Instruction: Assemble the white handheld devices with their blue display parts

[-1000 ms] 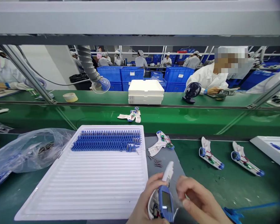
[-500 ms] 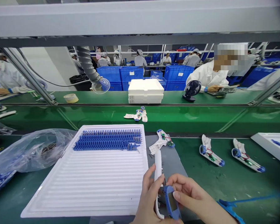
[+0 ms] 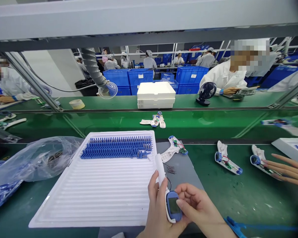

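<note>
My left hand [image 3: 156, 210] is wrapped round a curved white plastic housing [image 3: 160, 168], which looks like a handheld thermometer shell. At its near end sits a blue display frame [image 3: 168, 201] with a dark screen [image 3: 174, 205]. My right hand [image 3: 197, 205] pinches the frame's right edge between thumb and fingers. A thin dark wire loops out above the frame. Just beyond, on a grey mat [image 3: 186, 168], lie several small springs [image 3: 171, 169] and an open white half-shell [image 3: 172, 150] with green circuit boards and red wires.
A ribbed white tray [image 3: 94, 195] with rows of blue parts [image 3: 116, 147] stands left, beside a clear plastic bag [image 3: 49, 155]. To the right lies an open housing [image 3: 227, 162]. Another person's hand [image 3: 290, 170] reaches over a second housing [image 3: 258, 160]. Assemblies [image 3: 155, 120] lie on the green belt.
The blue display frame, tilted beside the housing before, now sits against its near end. Another person's hand has come in at right. Assemblies on the belt have shifted right.
</note>
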Demonstrator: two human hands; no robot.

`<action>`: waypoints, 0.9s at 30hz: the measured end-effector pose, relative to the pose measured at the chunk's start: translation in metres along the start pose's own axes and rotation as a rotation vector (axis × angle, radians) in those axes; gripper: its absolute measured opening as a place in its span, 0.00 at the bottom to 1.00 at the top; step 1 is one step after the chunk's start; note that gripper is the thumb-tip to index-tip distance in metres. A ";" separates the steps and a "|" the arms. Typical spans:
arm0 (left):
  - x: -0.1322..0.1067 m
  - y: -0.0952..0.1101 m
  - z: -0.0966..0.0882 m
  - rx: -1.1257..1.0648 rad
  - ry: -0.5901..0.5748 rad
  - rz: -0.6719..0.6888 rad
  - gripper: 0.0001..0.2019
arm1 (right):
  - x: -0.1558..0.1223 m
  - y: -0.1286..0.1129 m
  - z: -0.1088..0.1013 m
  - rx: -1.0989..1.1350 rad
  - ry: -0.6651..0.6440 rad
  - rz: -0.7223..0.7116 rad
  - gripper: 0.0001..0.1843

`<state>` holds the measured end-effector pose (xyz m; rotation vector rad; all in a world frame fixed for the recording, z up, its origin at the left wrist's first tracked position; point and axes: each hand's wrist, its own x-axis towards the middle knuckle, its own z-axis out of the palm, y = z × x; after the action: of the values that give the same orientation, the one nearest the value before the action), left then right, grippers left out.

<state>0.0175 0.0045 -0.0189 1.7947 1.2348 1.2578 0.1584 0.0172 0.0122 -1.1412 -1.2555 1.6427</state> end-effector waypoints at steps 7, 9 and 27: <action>0.000 -0.001 0.001 0.025 0.003 0.040 0.35 | 0.001 0.001 -0.003 0.066 -0.044 0.041 0.23; 0.000 0.000 0.003 0.070 0.022 0.071 0.36 | 0.000 0.002 -0.002 0.046 -0.049 0.011 0.23; 0.000 0.005 0.006 -0.031 0.018 0.058 0.39 | -0.003 -0.016 0.001 -0.006 -0.055 0.059 0.26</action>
<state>0.0250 0.0033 -0.0167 1.8122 1.1748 1.3204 0.1595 0.0177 0.0280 -1.1535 -1.2732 1.7258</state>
